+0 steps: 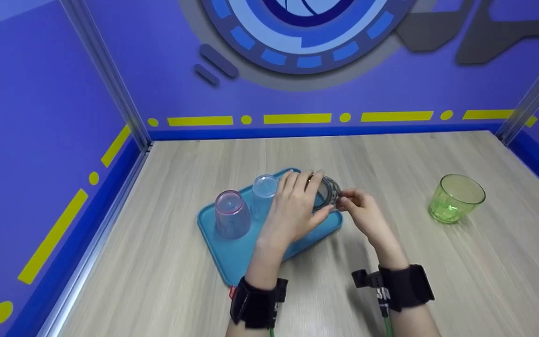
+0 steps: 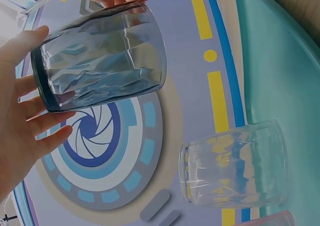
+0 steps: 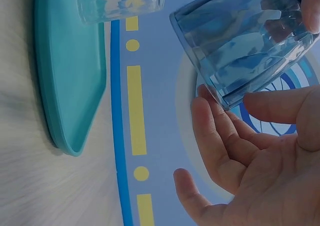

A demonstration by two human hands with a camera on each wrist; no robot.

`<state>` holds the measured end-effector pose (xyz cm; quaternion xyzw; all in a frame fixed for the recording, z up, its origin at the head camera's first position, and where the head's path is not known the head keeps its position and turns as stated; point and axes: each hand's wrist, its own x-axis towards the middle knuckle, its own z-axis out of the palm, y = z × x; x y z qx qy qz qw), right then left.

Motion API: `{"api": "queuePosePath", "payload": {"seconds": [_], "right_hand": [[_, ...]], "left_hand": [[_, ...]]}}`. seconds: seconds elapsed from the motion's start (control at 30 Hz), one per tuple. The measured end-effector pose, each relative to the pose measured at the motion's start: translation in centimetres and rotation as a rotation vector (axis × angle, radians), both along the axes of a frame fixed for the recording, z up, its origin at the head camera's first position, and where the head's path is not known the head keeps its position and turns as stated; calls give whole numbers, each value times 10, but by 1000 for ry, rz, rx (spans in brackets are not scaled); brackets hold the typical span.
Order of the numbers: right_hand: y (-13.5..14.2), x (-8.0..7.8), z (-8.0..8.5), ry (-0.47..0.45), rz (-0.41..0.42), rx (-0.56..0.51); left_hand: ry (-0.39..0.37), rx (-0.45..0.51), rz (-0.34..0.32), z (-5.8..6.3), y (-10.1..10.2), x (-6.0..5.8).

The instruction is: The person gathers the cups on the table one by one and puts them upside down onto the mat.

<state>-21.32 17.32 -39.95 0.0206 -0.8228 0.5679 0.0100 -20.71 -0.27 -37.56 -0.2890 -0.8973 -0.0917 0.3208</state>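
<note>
A blue-grey faceted glass [image 2: 105, 59] is held tilted above the tray, its thick base up and its mouth facing down. My left hand [image 1: 293, 201] grips it around the base, thumb on one side and fingers on the other. At the rim, the thumb and fingertips of my right hand [image 1: 365, 213] pinch the glass wall, as the right wrist view shows. Below, the teal tray [image 1: 232, 262] carries an upside-down clear glass [image 1: 263, 189] and an upside-down pinkish glass [image 1: 232, 217]. In the head view my left hand covers part of the blue-grey glass.
A green glass [image 1: 456, 199] stands upright on the wooden table [image 1: 400, 168] at the right, well apart from the tray. Blue panels [image 1: 176, 93] with yellow markings enclose the table at the back and sides. Something small and red [image 1: 232, 292] shows by the tray's near corner.
</note>
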Motion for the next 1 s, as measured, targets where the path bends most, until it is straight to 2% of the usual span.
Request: {"api": "queuePosePath", "payload": {"seconds": [0.33,0.67,0.83,1.0], "right_hand": [[1,0,1,-22,21,22],[0,2,0,-52,34,35],[-1,3,-1,-38,40,37],[1,4,-3,19,85,22]], "left_hand": [[9,-19,18,1,1,0],[13,1,10,0,2,-1],[14,2,13,-1,2,-1],[10,-2,16,-1,2,-1]]}}
